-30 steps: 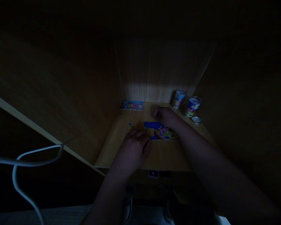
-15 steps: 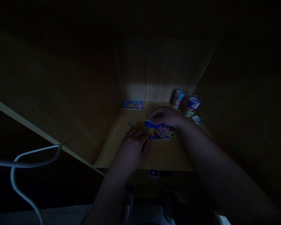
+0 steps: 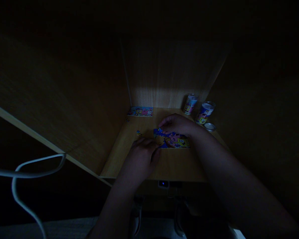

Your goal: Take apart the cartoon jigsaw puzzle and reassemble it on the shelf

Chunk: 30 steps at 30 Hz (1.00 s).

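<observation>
A partly joined cartoon jigsaw puzzle (image 3: 174,140) lies on a small wooden desk (image 3: 171,164) in very dim light. My right hand (image 3: 176,124) hovers over the puzzle's far left corner, fingertips pinched on a small blue puzzle piece (image 3: 159,128). My left hand (image 3: 142,156) rests curled on the desk at the puzzle's left edge, fingers bent against it; whether it holds anything is hidden. A loose piece (image 3: 139,133) lies just beyond the left hand.
A printed picture card (image 3: 140,111) lies at the back left. Two cartoon-printed cans (image 3: 204,112) and a round lid (image 3: 210,126) stand at the back right. Wooden walls enclose the desk. A white cable (image 3: 25,172) loops at the left.
My right hand came from the back of the desk toward the puzzle's far left corner, with a small blue piece now in its fingertips. The left hand barely moved.
</observation>
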### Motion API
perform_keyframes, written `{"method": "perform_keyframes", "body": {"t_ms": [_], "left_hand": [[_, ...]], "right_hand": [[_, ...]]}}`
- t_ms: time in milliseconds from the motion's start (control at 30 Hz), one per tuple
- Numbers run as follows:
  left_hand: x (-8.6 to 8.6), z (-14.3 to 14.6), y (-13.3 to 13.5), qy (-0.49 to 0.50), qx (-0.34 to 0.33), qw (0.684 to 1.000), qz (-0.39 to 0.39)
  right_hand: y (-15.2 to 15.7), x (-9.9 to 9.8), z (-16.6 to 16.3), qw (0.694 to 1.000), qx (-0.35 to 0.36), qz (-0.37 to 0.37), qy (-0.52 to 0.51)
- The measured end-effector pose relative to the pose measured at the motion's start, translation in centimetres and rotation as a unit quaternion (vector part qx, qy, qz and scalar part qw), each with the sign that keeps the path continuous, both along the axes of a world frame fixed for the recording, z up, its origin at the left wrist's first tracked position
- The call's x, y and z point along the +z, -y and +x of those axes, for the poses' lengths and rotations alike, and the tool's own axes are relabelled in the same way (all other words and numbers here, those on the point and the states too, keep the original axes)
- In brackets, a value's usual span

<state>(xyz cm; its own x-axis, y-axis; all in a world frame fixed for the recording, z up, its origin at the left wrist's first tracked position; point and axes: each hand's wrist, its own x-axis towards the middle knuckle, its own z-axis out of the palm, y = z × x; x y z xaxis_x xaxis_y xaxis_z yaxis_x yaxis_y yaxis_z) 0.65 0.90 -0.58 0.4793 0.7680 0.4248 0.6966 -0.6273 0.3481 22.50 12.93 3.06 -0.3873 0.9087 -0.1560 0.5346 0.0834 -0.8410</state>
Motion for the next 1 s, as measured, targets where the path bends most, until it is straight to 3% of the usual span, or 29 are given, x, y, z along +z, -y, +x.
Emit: {"method": "perform_keyframes", "body": {"t_ms": [533, 767, 1000], "left_hand": [[-0.11, -0.03, -0.18, -0.001, 0.000, 1.000, 0.002], [0.07, 0.02, -0.03, 0.001, 0.001, 1.000, -0.002], [0.08, 0.02, -0.08, -0.001, -0.001, 1.000, -0.003]], "right_hand": [[0.47, 0.17, -0.23, 0.999, -0.006, -0.032, -0.015], [0.13, 0.16, -0.08, 0.999, 0.032, 0.017, -0.012], [-0.02, 0.03, -0.06, 0.999, 0.043, 0.009, -0.021]]}}
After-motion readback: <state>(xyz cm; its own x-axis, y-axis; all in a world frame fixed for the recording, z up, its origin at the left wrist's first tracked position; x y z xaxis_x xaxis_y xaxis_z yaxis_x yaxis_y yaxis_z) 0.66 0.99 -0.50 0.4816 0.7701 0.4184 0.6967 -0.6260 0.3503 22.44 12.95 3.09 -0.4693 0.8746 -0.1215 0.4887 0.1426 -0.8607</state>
